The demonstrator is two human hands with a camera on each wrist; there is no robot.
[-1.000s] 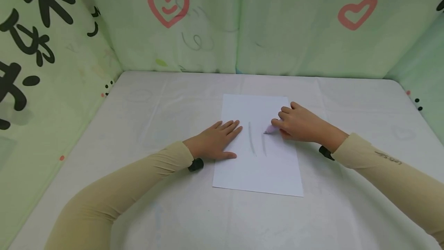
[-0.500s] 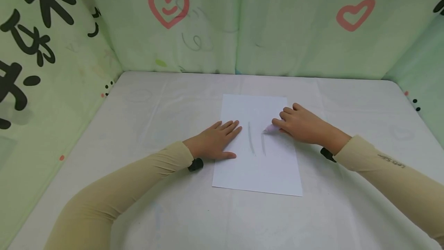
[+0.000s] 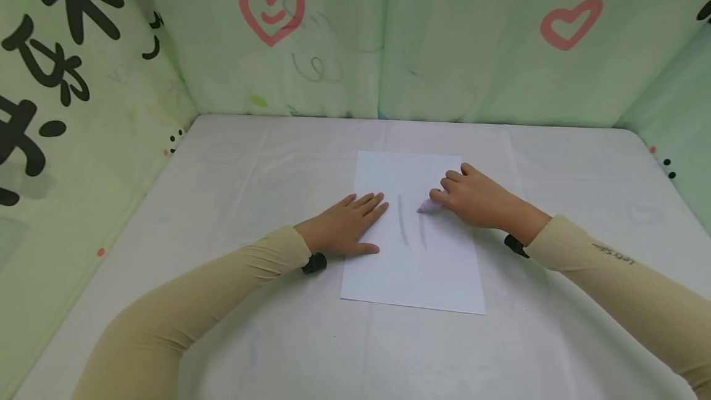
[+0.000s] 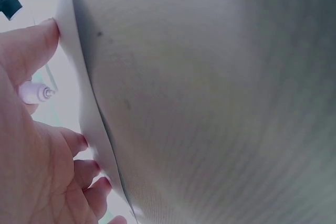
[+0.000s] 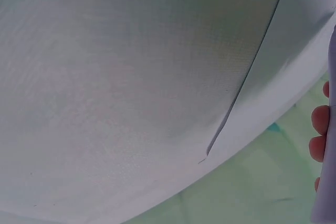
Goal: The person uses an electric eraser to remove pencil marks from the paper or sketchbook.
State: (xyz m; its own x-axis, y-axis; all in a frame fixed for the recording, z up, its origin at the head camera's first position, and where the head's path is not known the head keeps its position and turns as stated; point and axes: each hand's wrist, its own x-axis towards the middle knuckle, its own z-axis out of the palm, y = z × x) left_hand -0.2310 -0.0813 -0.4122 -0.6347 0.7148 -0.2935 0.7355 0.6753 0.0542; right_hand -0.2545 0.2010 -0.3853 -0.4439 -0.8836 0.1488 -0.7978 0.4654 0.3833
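Observation:
A white sheet of paper [image 3: 411, 283] lies on the table, bearing two faint grey upright strokes [image 3: 402, 221]. My left hand [image 3: 348, 224] rests flat on its left edge, fingers spread. Over the right half, my right hand [image 3: 480, 196] grips a lilac pen [image 3: 428, 206] with curled fingers. The pen's tip points left, near the top of the right-hand stroke. In the left wrist view, the pen [image 4: 35, 93] shows a stepped tip behind my left thumb. Fingertips [image 5: 319, 148] wrap the pen's long body [image 5: 326, 182] in the right wrist view.
A white cloth [image 3: 266, 326] covers the table. Pale green curtains [image 3: 461, 60] with hearts and black lettering enclose the back and both sides. Each wrist carries a small black device [image 3: 315, 263].
My right hand and the pen have shifted slightly left, so the tip sits a little left of the right-hand stroke. The left hand and the paper keep their places.

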